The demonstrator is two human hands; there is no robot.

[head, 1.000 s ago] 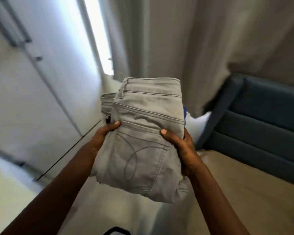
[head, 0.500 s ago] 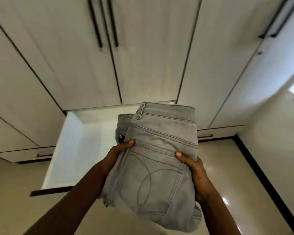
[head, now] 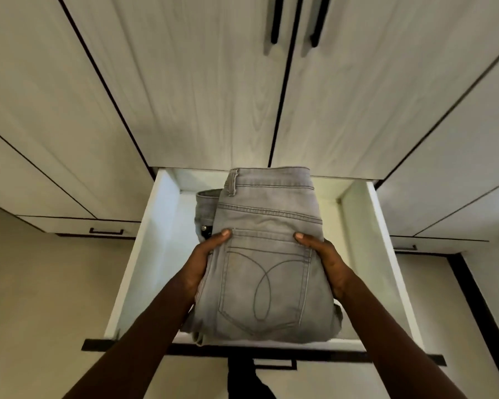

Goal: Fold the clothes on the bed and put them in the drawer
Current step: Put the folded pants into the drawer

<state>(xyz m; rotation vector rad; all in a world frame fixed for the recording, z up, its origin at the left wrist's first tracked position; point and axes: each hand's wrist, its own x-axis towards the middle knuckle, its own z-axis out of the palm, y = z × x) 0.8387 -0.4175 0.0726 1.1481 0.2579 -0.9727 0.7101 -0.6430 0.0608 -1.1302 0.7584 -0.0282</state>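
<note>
The folded grey jeans [head: 265, 254] sit above the open white drawer [head: 162, 240], left hand [head: 205, 260] and right hand [head: 326, 263] gripping opposite sides, thumbs on top; the denim looks soft yet weighty, so supporting it from beneath should keep the folds together.

Your jeans [head: 262, 254] are light grey denim, folded into a thick rectangle. The back pocket with looped stitching faces up, and the waistband points toward the drawer's back. They lie level over the open drawer [head: 156, 240], between its side walls, with the near edge overhanging its front. The drawer is white inside.
</note>
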